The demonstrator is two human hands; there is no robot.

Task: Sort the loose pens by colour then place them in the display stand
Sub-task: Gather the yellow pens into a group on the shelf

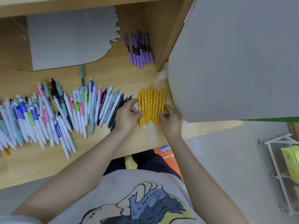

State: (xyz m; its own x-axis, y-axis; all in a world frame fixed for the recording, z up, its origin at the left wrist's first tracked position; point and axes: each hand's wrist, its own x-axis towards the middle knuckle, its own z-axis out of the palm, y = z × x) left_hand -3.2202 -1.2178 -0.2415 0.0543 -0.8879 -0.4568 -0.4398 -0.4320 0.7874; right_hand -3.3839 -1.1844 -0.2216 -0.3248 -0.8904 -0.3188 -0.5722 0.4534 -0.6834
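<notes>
A bunch of several yellow pens [152,101] lies side by side on the wooden desk [142,138]. My left hand [127,115] curls round the bunch's left side, thumb and fingers on the pens. My right hand [171,120] grips its right side. Several purple pens [140,49] lie grouped at the back of the desk. A long heap of mixed loose pens [56,110], white, blue, teal, pink, green and black, spreads over the left half of the desk.
A large grey board [234,62] rises at the right, right beside the yellow pens. A grey cut-out card [68,41] leans at the back left. A wooden partition [161,38] stands behind the purple pens. On the floor at right stands a white wire rack [278,167].
</notes>
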